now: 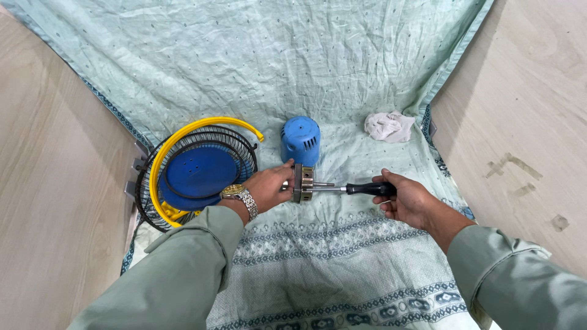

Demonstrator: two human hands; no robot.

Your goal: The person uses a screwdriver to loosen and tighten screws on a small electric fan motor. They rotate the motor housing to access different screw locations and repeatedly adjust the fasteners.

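Observation:
My left hand grips a small metal fan motor just above a pale green patterned cloth. My right hand holds a screwdriver with a black handle; its metal shaft points left and its tip meets the motor's face. A blue plastic motor cover stands on the cloth just behind the motor. A wristwatch sits on my left wrist.
Left of my left hand lie black wire fan grilles with a yellow rim and a blue round base plate. A crumpled white rag lies at the cloth's right side. Light wooden flooring surrounds the cloth.

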